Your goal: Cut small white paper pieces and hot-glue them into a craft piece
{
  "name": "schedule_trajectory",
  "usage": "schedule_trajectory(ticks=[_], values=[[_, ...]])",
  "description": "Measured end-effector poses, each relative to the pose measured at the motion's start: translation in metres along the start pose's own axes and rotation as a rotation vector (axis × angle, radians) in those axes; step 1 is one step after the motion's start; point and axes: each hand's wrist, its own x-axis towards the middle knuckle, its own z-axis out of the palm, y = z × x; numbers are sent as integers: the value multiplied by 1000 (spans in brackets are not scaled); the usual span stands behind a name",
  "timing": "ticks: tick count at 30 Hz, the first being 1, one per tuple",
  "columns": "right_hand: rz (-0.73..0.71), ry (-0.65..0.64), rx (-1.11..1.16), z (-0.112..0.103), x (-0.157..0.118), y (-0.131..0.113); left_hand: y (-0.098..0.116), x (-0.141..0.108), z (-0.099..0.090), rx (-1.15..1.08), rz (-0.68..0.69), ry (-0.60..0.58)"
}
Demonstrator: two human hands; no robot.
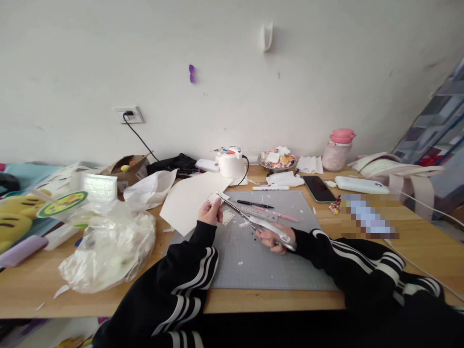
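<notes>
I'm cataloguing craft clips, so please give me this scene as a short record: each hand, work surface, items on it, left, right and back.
Left hand: pinching a small pale piece
Right hand: holding scissors, blades pointing toward that piece
Work surface: grey cutting mat on a wooden table
On the mat: black pen, ruler
Left: large white sheet, crumpled clear plastic bag
Right: dark-screened phone
Back: heaped metal bowl, pink-lidded bottle

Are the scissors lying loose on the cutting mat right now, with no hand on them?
No, the scissors are held in the right hand, pointing toward the left hand.
</notes>
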Motion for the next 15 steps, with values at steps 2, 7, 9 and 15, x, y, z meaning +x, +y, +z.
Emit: schedule_trajectory(ticks=[2,7,9,15], values=[[0,3,3,-1,1,0,1,-1,0,0,-1,-8],[3,17,6,0,2,-1,2,-5,1,2,-21,-37],[2,15,6,1,2,-1,1,-6,2,4,-32,-46],[-10,-15,9,-1,2,0,0,-4,0,-25,-47,-73]])
